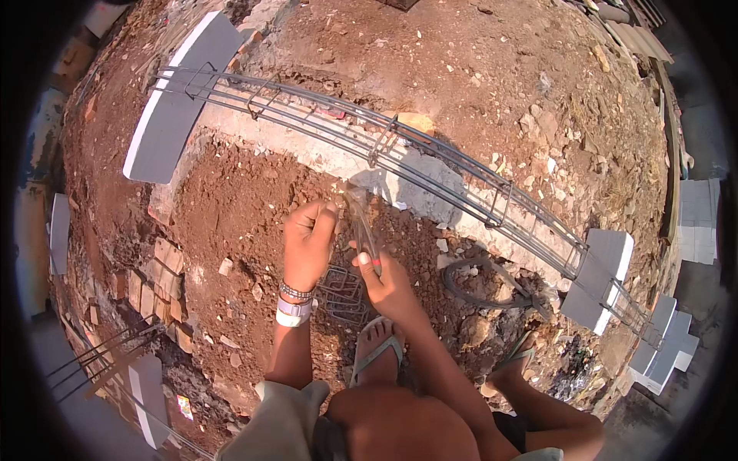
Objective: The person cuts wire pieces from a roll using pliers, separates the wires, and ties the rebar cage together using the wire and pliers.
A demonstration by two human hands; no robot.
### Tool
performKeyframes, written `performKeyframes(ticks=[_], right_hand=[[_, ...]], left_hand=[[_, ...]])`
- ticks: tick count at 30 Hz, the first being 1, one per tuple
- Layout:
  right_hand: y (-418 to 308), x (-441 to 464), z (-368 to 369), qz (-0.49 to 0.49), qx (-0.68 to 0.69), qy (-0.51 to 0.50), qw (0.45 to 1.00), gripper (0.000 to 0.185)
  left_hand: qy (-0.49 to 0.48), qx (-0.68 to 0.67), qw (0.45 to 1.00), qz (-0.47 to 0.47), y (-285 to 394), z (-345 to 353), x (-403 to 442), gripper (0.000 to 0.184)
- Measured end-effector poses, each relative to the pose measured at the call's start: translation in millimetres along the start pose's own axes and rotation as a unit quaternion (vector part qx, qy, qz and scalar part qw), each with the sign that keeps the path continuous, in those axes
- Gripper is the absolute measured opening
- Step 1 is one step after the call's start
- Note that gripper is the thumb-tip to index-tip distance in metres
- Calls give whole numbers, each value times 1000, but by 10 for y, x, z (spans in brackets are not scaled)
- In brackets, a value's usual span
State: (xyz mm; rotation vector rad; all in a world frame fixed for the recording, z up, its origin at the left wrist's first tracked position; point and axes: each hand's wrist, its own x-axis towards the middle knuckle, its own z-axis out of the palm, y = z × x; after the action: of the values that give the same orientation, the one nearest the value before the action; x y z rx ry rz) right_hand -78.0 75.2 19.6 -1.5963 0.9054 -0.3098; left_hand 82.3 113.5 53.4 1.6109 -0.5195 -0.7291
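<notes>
My right hand [384, 283] is wrapped round a pair of pincers [364, 234], a slim dark metal tool with a bit of red at the grip. Its far end points up and away, close to the fingers of my left hand [310, 234]. That left hand is closed in a pinch, with beads and a pale band at the wrist; what lies between its fingers is too small to tell. Beyond both hands runs a long rebar cage [430, 165] with square stirrups. Loose bent stirrups [342, 296] lie on the soil below my hands.
Grey blocks support the cage at the left [173, 123] and right [596, 280]. A coil of dark wire or hose [453, 288] lies right of my hands. Broken bricks [161, 280] are at the left. My sandalled foot [377, 349] stands on rough soil. More bars [100, 353] show at lower left.
</notes>
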Motion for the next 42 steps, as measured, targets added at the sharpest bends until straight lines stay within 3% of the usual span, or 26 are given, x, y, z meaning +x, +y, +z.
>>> performKeyframes(ticks=[2,3,4,6,8,9,12,14,17,19,22,23,25,28,31,37,39,41,42], right_hand=[[159,-173,-91,102,93,-89,986,47],[266,-411,-124,168,147,-129,966,47],[389,-524,-220,210,81,-182,957,45],[654,-641,-496,279,-49,-283,916,41],[834,-895,-723,215,-184,-291,914,39],[895,-1024,-859,225,-247,-302,893,37],[790,-1339,-1483,285,-334,-359,824,31],[713,-1504,-1955,317,-414,-381,763,25],[221,-1773,-2662,342,-464,-330,748,22],[-37,-2008,-3052,398,-462,-270,746,21],[-301,-2668,-3518,442,-497,-119,737,22],[-343,-2947,-3638,458,-508,-86,724,25],[-428,-3304,-3606,488,-496,-43,716,29],[-441,-3580,-3374,515,-437,-3,737,30],[-192,-3784,-3066,519,-366,28,771,31],[762,-4263,-2384,462,-246,18,852,35],[996,-4324,-2184,439,-243,64,862,36],[1206,-4294,-2031,409,-259,127,866,36],[1322,-4246,-1976,393,-276,165,862,37]], left_hand=[[42,-96,991,-89,-100,-175,-221,33],[88,-77,990,-77,-292,-304,-293,29],[132,-61,988,-56,-580,-421,-312,26],[201,64,973,-89,-963,-573,-416,44],[215,137,956,-147,-1114,-672,-524,61],[142,191,957,-164,-1155,-739,-584,73],[-32,241,962,-126,-958,-413,-720,67],[-150,266,951,-52,-956,-98,-771,57],[-333,298,892,74,-930,548,-790,53],[-406,302,846,169,-1110,1077,-750,52],[-407,375,771,315,-1517,1627,-643,50],[-442,361,754,326,-1567,1722,-542,47],[-510,333,717,339,-1629,1800,-367,40],[-546,322,633,444,-1586,1819,-323,30],[-545,219,671,453,-1223,1773,-451,25],[-545,112,824,108,453,1468,-805,37],[-501,136,817,252,886,1383,-683,38],[-443,117,879,133,949,1182,-504,37],[-426,10,905,12,1099,1127,-451,36]])
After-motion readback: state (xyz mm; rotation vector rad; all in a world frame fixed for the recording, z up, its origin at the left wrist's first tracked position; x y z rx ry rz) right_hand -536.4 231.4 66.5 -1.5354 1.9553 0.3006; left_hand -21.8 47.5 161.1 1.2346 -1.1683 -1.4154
